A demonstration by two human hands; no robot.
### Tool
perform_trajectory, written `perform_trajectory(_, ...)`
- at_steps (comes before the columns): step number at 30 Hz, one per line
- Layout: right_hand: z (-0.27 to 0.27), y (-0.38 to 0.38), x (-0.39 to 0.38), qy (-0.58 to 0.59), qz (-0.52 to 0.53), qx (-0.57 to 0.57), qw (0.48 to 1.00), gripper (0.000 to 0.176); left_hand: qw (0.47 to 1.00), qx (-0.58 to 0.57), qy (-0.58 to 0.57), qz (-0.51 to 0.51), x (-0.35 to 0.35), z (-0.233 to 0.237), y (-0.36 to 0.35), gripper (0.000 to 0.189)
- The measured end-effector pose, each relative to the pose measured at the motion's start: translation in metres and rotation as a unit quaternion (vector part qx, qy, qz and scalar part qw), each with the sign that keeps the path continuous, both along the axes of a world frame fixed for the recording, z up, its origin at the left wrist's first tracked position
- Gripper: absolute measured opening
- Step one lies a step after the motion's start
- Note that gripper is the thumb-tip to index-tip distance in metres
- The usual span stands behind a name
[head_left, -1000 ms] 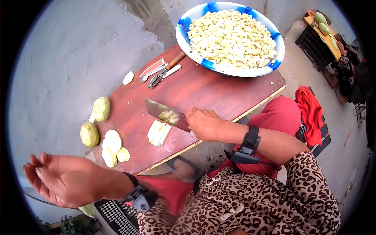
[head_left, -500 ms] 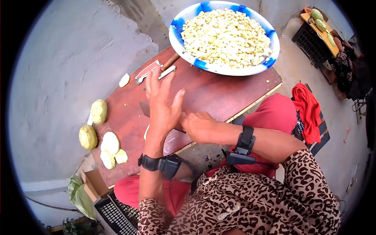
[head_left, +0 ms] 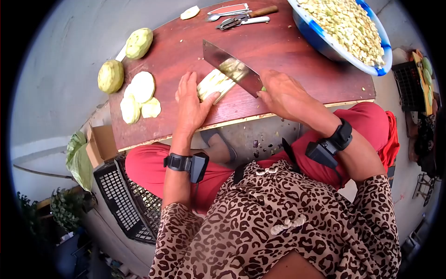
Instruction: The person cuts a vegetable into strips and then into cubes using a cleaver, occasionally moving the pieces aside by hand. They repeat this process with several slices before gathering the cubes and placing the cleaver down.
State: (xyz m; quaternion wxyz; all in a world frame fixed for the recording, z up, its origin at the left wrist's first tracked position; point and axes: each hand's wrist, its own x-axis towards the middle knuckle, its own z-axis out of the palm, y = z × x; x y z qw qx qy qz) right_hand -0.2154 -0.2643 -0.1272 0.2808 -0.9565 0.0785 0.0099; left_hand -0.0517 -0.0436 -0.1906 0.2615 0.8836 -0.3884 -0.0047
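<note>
My right hand (head_left: pixel 284 94) is closed round the handle of a cleaver (head_left: pixel 252 81), its wide metal blade angled up and to the left. The blade stands against a bundle of pale cut vegetable strips (head_left: pixel 211 85) on the red-brown tabletop (head_left: pixel 260 46). At the strips' left end, my left hand (head_left: pixel 191 104) grips them, thumb on the near side and fingers on the far side. Several round pale slices (head_left: pixel 143 87) lie to the left, with two peeled pale-green oval vegetables (head_left: pixel 110 76) beyond them.
At the upper right, a blue-and-white basin (head_left: pixel 320 39) heaped with pale diced pieces stands on the table. A peeler (head_left: pixel 232 22), a spoon (head_left: pixel 213 17) and a wooden-handled tool (head_left: pixel 265 10) lie at the back. A black plastic crate (head_left: pixel 121 200) sits below left.
The view has shifted, and the table sits higher in it. My left hand has come down from the air onto the strips. My right hand has moved right, with the cleaver now over them.
</note>
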Motion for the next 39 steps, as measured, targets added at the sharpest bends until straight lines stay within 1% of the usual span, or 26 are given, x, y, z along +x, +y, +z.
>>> perform_trajectory(1,0.000,0.001,0.001,-0.004,0.004,0.001,1.000,0.024,0.998,0.026,-0.062,-0.006,-0.006,0.002,-0.003,0.083)
perform_trajectory(3,-0.002,0.005,0.002,-0.019,0.013,0.006,1.000,0.024,0.997,0.015,-0.078,-0.020,-0.009,-0.004,-0.008,0.082)
perform_trajectory(6,0.006,0.008,-0.001,-0.009,0.019,-0.003,1.000,0.024,0.996,-0.038,-0.066,-0.046,-0.013,-0.007,-0.013,0.081)
perform_trajectory(9,0.004,0.009,0.000,-0.011,0.024,0.000,1.000,0.024,0.994,-0.100,-0.022,-0.035,-0.016,-0.011,-0.016,0.070)
perform_trajectory(12,0.002,0.010,-0.001,-0.015,0.033,0.001,0.999,0.025,0.989,-0.130,-0.046,-0.045,-0.020,-0.019,-0.019,0.060)
perform_trajectory(15,0.004,0.012,-0.002,-0.015,0.036,-0.005,0.999,0.025,0.984,-0.165,-0.059,-0.023,-0.023,-0.022,-0.025,0.051)
perform_trajectory(18,0.003,0.013,-0.001,-0.007,0.034,-0.006,0.999,0.024,0.984,-0.172,-0.050,-0.011,-0.026,-0.022,-0.030,0.050)
perform_trajectory(21,0.005,0.013,0.000,-0.006,0.034,0.000,0.999,0.024,0.988,-0.149,-0.036,-0.020,-0.023,-0.019,-0.026,0.055)
perform_trajectory(27,0.006,0.012,-0.002,-0.004,0.016,0.014,1.000,0.026,0.992,-0.116,-0.041,-0.025,-0.018,-0.007,-0.012,0.071)
perform_trajectory(30,0.006,0.013,-0.001,-0.001,0.017,0.015,1.000,0.026,0.994,-0.076,-0.072,-0.037,-0.015,-0.003,-0.005,0.072)
perform_trajectory(33,0.004,0.011,-0.002,-0.006,0.027,0.003,1.000,0.024,0.992,-0.106,-0.049,-0.040,-0.014,0.003,-0.002,0.062)
perform_trajectory(36,0.003,0.011,-0.001,-0.005,0.030,-0.004,1.000,0.024,0.990,-0.122,-0.031,-0.059,-0.018,0.009,0.002,0.042)
perform_trajectory(39,0.003,0.011,-0.001,-0.009,0.029,-0.004,1.000,0.024,0.992,-0.092,-0.061,-0.067,-0.023,0.012,0.001,0.026)
